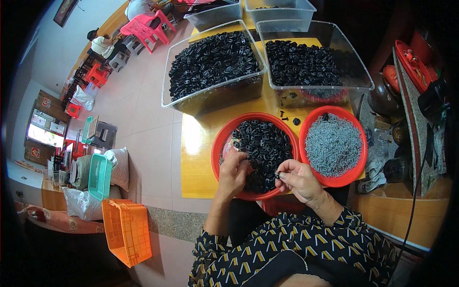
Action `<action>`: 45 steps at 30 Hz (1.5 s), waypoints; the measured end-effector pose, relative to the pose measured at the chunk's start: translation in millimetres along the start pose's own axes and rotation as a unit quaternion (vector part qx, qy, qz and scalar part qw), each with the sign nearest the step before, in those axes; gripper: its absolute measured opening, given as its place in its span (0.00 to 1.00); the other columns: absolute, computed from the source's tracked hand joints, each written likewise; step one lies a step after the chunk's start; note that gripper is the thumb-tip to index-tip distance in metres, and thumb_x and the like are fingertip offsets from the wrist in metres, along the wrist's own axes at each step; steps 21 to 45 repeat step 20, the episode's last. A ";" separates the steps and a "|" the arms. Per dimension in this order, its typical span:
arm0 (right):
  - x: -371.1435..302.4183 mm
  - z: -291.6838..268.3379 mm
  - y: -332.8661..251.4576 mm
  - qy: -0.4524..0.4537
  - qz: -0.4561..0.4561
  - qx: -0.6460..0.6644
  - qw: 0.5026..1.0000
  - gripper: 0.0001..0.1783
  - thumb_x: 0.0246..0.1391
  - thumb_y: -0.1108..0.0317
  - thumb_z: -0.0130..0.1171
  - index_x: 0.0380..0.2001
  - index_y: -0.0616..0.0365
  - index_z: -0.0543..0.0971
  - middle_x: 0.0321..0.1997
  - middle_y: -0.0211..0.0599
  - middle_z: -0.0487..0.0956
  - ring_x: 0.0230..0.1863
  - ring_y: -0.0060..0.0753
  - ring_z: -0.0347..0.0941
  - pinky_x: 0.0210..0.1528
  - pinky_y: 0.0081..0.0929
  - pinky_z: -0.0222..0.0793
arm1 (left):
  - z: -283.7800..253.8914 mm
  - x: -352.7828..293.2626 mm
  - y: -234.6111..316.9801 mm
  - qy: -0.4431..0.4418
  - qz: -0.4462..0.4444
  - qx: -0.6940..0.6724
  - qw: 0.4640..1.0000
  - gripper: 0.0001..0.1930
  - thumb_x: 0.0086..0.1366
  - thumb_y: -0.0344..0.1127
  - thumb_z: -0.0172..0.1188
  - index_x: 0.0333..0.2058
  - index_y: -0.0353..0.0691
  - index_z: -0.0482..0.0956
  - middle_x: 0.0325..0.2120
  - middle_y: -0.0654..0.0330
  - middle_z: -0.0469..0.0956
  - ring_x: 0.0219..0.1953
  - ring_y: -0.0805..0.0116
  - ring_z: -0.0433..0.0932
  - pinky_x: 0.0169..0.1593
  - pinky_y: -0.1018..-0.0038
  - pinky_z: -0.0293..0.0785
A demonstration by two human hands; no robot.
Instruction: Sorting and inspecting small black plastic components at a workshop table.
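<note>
My left hand is over the left side of a red basin filled with small black plastic parts. Its fingers are curled, and what they hold, if anything, is hidden. At the basin's near right rim, my right hand pinches a small black part between thumb and finger. Just right of that stands a second red basin, heaped with small silvery screws. A few loose black pieces lie on the yellow table behind the two basins.
Two clear plastic bins of black parts stand behind the basins, with more bins beyond. A cluttered shelf flanks the right side. On the floor at left are an orange crate and white sacks. Other people sit far left.
</note>
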State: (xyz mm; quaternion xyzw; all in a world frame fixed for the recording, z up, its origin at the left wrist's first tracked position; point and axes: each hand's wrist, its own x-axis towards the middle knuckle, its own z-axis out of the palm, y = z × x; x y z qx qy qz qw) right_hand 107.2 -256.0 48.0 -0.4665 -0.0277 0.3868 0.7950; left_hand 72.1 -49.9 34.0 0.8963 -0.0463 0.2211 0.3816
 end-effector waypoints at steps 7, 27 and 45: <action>6.4 24.3 0.1 -0.032 -0.119 -0.055 0.991 0.07 0.51 0.79 0.48 0.35 0.65 0.72 0.38 0.37 0.74 0.37 0.20 0.68 0.38 0.17 0.67 | 0.6 -35.1 34.2 -0.014 -0.224 -0.361 0.905 0.07 0.60 0.24 0.50 0.38 0.32 0.71 0.24 0.62 0.73 0.26 0.77 0.73 0.31 0.82 0.71; -0.1 33.8 8.8 -0.044 -0.227 -0.236 0.944 0.08 0.52 0.80 0.46 0.36 0.64 0.71 0.43 0.37 0.72 0.40 0.21 0.69 0.43 0.19 0.68 | 4.9 -46.1 46.6 0.038 -0.315 -0.535 0.783 0.14 0.62 0.32 0.50 0.45 0.32 0.71 0.30 0.56 0.77 0.29 0.73 0.76 0.34 0.81 0.73; -0.1 33.8 8.8 -0.044 -0.227 -0.236 0.944 0.08 0.52 0.80 0.46 0.36 0.64 0.71 0.43 0.37 0.72 0.40 0.21 0.69 0.43 0.19 0.68 | 4.9 -46.1 46.6 0.038 -0.315 -0.535 0.783 0.14 0.62 0.32 0.50 0.45 0.32 0.71 0.30 0.56 0.77 0.29 0.73 0.76 0.34 0.81 0.73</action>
